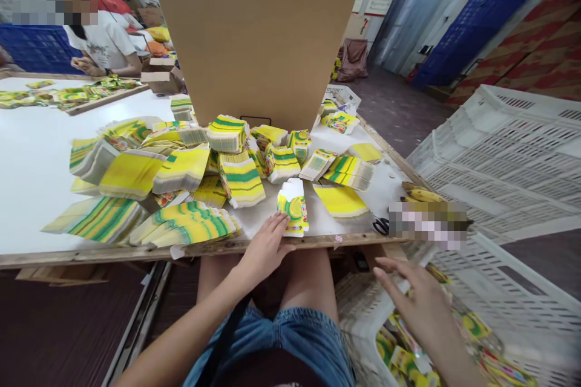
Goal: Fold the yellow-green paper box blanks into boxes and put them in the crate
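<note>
At the table's front edge my left hand point(267, 248) lies with its fingers stretched over the lower left side of a small yellow and white carton point(295, 205). Its thumb stands apart from the fingers. My right hand point(420, 299) hangs open above a white plastic crate point(358, 314), its fingers apart and nothing visible in them. Inside that crate are several yellow and green packets point(406, 366). Around the carton lie stacks of flat yellow and green cartons, one stack point(242, 178) just left of it and a fanned stack point(349, 172) to its right.
A tall brown cardboard panel point(254, 36) stands behind the stacks. Black scissors point(381, 226) and bananas point(420, 193) sit at the table's right corner. White crates point(508, 151) rise on the right. A co-worker point(106, 42) is at the far left, near an open box point(161, 75).
</note>
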{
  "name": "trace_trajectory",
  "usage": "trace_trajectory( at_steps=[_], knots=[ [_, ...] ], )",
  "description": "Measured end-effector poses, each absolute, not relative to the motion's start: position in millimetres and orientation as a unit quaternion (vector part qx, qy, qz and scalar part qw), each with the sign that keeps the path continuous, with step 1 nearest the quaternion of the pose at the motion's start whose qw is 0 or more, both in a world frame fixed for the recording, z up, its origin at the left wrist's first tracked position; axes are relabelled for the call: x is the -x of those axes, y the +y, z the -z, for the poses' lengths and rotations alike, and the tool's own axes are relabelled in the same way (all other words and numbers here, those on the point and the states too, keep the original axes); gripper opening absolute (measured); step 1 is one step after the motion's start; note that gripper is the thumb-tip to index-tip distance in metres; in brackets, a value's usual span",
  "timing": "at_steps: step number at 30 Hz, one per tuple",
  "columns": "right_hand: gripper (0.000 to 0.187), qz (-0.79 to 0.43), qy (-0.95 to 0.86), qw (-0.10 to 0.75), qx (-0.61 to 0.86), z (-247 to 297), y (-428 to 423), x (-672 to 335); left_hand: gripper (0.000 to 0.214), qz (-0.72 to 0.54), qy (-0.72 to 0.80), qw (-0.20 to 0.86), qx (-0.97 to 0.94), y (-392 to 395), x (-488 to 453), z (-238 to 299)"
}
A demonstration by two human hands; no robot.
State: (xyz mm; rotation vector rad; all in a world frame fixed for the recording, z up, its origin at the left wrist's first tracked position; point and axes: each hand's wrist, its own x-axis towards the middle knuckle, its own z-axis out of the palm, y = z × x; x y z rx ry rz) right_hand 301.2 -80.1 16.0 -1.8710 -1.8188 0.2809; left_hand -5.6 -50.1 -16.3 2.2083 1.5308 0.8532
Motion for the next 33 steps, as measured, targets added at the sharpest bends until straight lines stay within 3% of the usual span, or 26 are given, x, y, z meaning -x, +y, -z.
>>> trace_trajectory(
  at_steps=[4, 8, 12, 18, 21, 25, 29, 33],
  knots=[
    [0.035, -0.3, -0.662, 0.297, 0.62, -5.7, -77.6, -261.0, 0.026, -0.279, 0.539, 0.131, -0.784, -38.4, 11.1, 21.5],
    [0.034, -0.378, -0.626, 0.331, 0.597, -3.1, -70.9, -227.3, 0.029, -0.289, 0.522, 0.096, -0.797, -38.0, 13.9, 20.7],
    [0.039, -0.443, -0.583, 0.372, 0.571, -2.2, -65.5, -205.3, 0.016, -0.325, 0.506, 0.067, -0.796, -35.6, 14.2, 21.4],
    [0.049, -0.558, -0.421, 0.482, 0.527, 5.1, -67.0, -182.7, 0.026, -0.412, 0.461, 0.009, -0.786, -52.8, 12.2, 23.4],
    [0.04, -0.571, -0.345, 0.541, 0.512, 7.9, -69.8, -178.6, 0.03, -0.451, 0.394, -0.017, -0.801, -70.1, 9.6, 23.7],
    [0.047, -0.583, -0.27, 0.587, 0.493, 8.2, -73.6, -175.8, 0.034, -0.496, 0.326, -0.025, -0.804, -88.6, 4.0, 21.9],
    [0.044, -0.584, -0.282, 0.587, 0.485, 5.5, -79.1, -173.0, 0.035, -0.535, 0.327, 0.08, -0.775, -101.4, -0.4, 15.1],
    [0.036, -0.638, -0.33, 0.525, 0.457, 3.3, -89.0, -164.3, 0.046, -0.618, 0.414, 0.39, -0.543, -101.4, 0.9, 3.8]
  ],
)
